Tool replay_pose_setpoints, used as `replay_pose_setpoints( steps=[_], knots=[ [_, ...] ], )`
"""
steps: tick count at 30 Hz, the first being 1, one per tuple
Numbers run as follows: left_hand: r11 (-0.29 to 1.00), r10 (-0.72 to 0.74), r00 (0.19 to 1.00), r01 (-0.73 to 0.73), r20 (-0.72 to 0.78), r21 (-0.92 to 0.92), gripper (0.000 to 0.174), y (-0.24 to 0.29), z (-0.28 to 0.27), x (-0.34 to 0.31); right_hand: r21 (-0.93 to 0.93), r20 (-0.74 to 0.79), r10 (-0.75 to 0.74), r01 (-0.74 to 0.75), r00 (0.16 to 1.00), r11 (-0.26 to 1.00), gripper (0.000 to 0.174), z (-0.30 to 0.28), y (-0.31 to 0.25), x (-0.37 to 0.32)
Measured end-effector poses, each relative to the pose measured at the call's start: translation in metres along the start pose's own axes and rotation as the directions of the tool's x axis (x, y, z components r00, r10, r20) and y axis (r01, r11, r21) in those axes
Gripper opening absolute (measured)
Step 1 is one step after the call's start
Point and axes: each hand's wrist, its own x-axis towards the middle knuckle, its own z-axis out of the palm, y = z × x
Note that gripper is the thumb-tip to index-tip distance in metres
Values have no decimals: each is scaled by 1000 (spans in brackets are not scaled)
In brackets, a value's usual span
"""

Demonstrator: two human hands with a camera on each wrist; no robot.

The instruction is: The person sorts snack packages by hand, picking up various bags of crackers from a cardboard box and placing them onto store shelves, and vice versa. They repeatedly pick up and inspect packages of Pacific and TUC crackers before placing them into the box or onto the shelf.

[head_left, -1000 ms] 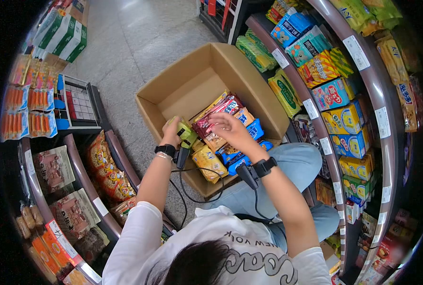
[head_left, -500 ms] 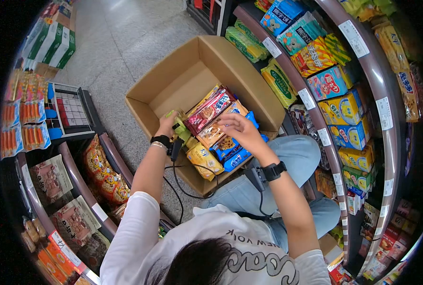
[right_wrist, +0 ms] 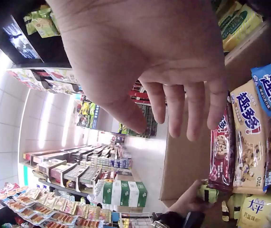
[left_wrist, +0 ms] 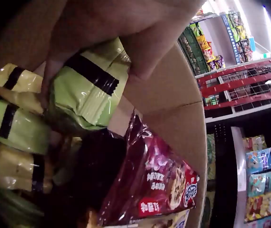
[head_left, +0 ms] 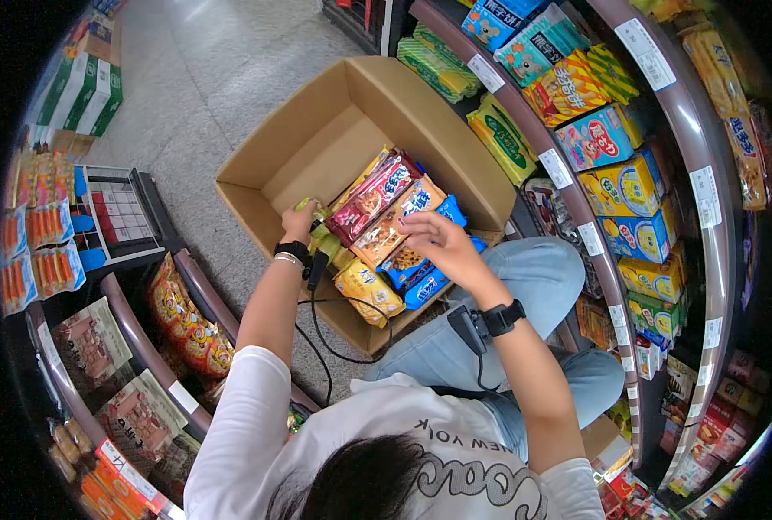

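My left hand is inside the cardboard box at its left side, gripping a green packet with a black band between thumb and fingers. Similar green and yellow banded packets lie beside it in the left wrist view. To the right of that hand sits a dark red cookie pack, then a beige cookie pack and blue cookie packs. A yellow cracker pack lies nearest my body. Over the beige and blue packs hovers my right hand, fingers loosely extended, holding nothing.
Snack shelves rise close on the right, with boxed and bagged biscuits. Low shelves with bagged goods stand on the left. A black cable loops across the box's near edge. Tiled floor lies beyond the box.
My right hand has drawn back toward the right, uncovering more of the dark red and beige packs. The left hand keeps hold of the green packet. The head view has shifted slightly.
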Motion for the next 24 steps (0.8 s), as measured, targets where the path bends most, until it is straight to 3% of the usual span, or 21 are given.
replay_pose_setpoints(
  steps=[1,4,7,10,13,17,18,21,22,23,24],
  knots=[
    [992,13,998,-5,-63,125,43,6,1,-5,-9,9,9,-9,1000,1000,34,-1,-3,-1],
    [944,69,996,-48,-51,325,49,-19,2,22,-29,17,17,-16,1000,999,33,-3,-10,-2],
    [830,124,990,-142,70,540,51,5,4,6,-30,-16,-10,10,1000,1000,34,-4,-9,-5],
    [729,242,953,-304,185,614,50,-9,9,30,-22,-40,-35,34,999,999,34,-5,-10,-7],
    [714,235,944,-328,230,618,47,-19,15,46,-17,-49,-41,40,998,999,34,-6,-13,-11],
    [738,177,946,-310,271,599,46,-35,24,53,-21,-69,-28,26,997,999,34,-13,-19,-14],
    [794,71,961,-216,267,568,49,-34,28,55,-27,-75,-14,12,997,1000,33,-15,-22,-15],
    [597,63,962,-250,266,762,55,-27,35,52,-56,-95,-24,19,995,998,32,-21,-22,-13],
    [479,-3,966,-225,258,848,65,-12,37,42,-69,-99,-28,21,995,997,32,-23,-22,-13],
    [436,25,946,-302,324,848,65,-49,41,78,-82,-102,-30,22,994,996,32,-24,-22,-13],
    [390,54,920,-377,388,840,66,-48,43,80,-86,-108,-25,16,994,996,32,-24,-22,-13]
  ],
)
